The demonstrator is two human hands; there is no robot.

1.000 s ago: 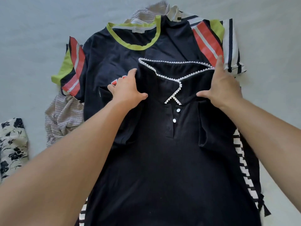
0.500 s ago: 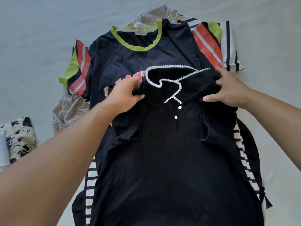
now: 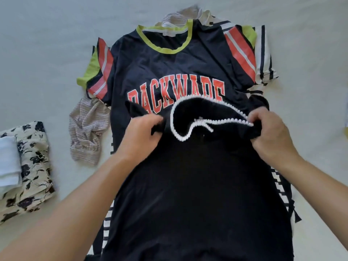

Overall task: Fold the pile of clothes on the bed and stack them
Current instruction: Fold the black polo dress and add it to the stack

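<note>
Both hands pinch the shoulders of a black polo shirt [image 3: 197, 185], the left hand [image 3: 141, 136] curled on the fabric left of the collar and the right hand [image 3: 271, 134] bunching the cloth at the collar's right end, so the top of the garment is raised off what lies under it while its body hangs and rests toward the person. The white scalloped collar trim [image 3: 190, 125] sags in a loop between the two grips, which suggests the shirt is being carried by its shoulder line, probably to fold the upper half toward the hem or to lift the garment free of the pile. Holding it at both shoulders keeps the width even and the placket centred. Both forearms reach in from the near edge, wrists bent slightly inward, knuckles up, fingers tucked under the cloth. Taking the polo shirt as landmark: directly beneath and beyond it lies a navy jersey tee [image 3: 169, 68] with a lime neckband and red lettering, spread flat as the pile's next layer; a striped garment [image 3: 263, 53] shows past the tee's right sleeve, and a crumpled pale patterned garment [image 3: 86, 132] lies just left. Well to the left sits a folded floral garment [image 3: 32, 166] with a white folded piece [image 3: 8, 161] beside it, seemingly the finished stack. All rest on the pale bed [image 3: 47, 44].
</note>
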